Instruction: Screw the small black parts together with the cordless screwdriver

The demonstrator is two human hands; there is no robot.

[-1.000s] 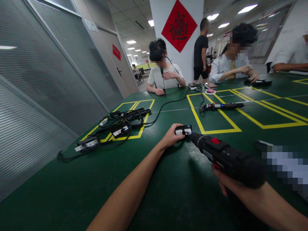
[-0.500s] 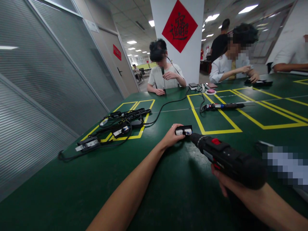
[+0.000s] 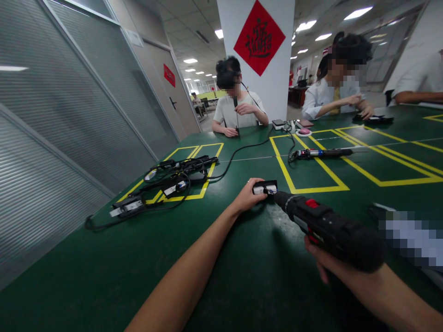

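At a green worktable in an office, beside a slatted glass partition and a door bearing a red sign, corded black blocks with white labels, resembling power adapters, lie heaped at left across yellow tape outlines, a black cable trailing from them toward the far edge. Across the table, a co-worker in a pale T-shirt holds a slim dark tool upright over a small black piece. In the middle foreground, the worker's left hand is closed around the left end of a small black case, its white face toward the camera, in front of the heap and to its right; whether it rests on the tabletop is hard to tell. Behind it, a red diamond poster with black characters hangs on a white pillar. Farther right, a round pink-and-white object sits near the far edge, and a corded, pen-like tool lies across yellow tape. Below, the right hand grips a black power drill with red accents, its nose pointed at the case's right end; contact between the two cannot be made out. Beyond, a second co-worker in a white shirt reaches to a dark item, and a pixelated object lies at the right edge.
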